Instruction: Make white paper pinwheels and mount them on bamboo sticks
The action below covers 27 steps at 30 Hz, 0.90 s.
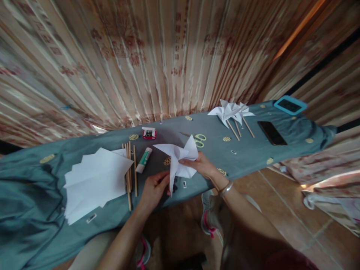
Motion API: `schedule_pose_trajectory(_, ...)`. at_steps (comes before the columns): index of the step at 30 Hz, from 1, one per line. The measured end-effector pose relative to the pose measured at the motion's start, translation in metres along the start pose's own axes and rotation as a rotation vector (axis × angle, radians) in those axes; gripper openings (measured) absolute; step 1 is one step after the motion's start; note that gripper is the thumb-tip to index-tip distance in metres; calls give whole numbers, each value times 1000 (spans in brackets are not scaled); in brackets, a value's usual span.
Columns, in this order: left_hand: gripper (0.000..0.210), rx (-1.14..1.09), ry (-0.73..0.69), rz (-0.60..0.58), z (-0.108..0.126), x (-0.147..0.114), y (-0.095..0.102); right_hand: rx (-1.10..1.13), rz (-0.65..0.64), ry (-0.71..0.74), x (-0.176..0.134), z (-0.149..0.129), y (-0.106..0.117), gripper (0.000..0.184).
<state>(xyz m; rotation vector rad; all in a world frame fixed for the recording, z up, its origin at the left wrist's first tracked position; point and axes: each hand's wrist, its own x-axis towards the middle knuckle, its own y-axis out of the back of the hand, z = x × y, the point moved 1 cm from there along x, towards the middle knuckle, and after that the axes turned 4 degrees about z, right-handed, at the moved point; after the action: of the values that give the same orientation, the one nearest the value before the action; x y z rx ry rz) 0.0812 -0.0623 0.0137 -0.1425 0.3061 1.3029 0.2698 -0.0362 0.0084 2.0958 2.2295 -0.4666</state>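
A white paper pinwheel [180, 159] with folded blades is up in front of me, near the table's front edge. My right hand [203, 165] is closed on its right side, the thumb pressed over the paper. My left hand [154, 189] is at its lower left with the fingers drawn together, close to one pointed blade. Something small and dark shows by those fingertips, partly behind the paper; I cannot make out what it is. Just beyond the pinwheel are scissors [199, 140] with pale green handles. A glue stick [144, 160] lies left of it.
Several white paper sheets [94, 180] are stacked at left beside wooden sticks [135, 170]. A small red box [149, 133] stands behind the glue stick. Finished pinwheels [232, 111], a black phone [272, 133] and a blue-framed device [290, 105] lie at right on the cloth-covered table [239, 157].
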Motion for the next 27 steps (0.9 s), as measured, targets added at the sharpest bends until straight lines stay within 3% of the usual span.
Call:
schedule_pose_trajectory(10, 31, -53, 25, 41, 6, 1, 0, 104, -44, 1, 10, -13, 7, 35)
schedule_pose_trajectory(17, 25, -112, -3, 66, -1, 7, -2, 124, -51, 193, 15, -23, 12, 44)
schedule_pose_trajectory(20, 24, -135, -5, 106, 0, 9, -1, 4, 71, 304, 19, -23, 19, 46)
schedule_pose_trajectory(24, 22, -170, -29, 197, 2, 15, 4, -366, 326, 525, 16, -21, 23, 47)
schedule_pose_trajectory(27, 23, -213, -88, 221, 2, 20, 7, -636, 384, 617, 11, -20, 19, 46)
